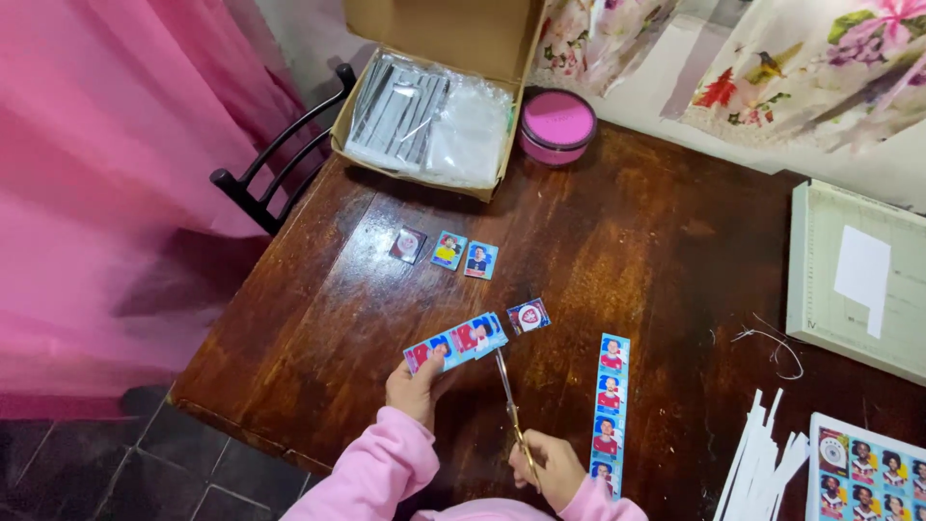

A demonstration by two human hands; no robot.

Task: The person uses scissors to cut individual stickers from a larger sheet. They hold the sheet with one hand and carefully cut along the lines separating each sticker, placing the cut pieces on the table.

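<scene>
Far left, a pink curtain hangs in soft folds past the table's edge, with a black chair back tucked against the corner. The dark, glossy wooden table begins there, its worn front edge running down toward the tiled floor. Up top sits an open cardboard box packed with clear plastic sleeves, a round pink tin just beside it. Below the box, three small cut stickers lie in a row, well apart from the hands, with bare wood between.

Now the action: the left hand, pink sleeve, has its grip pinched on one end of a short sticker strip, held tilted above the table. The scissors, thin metal blades slightly apart, meet the strip's right end, and a freshly separate sticker lies just beyond. The right hand has its grip clamped round the scissor handles.

Just right of it, a long sticker strip lies flat, upright in view. Wide open wood follows. Then white paper trimmings, a sticker sheet at the lower corner, and a pale green paper trimmer along the right edge
</scene>
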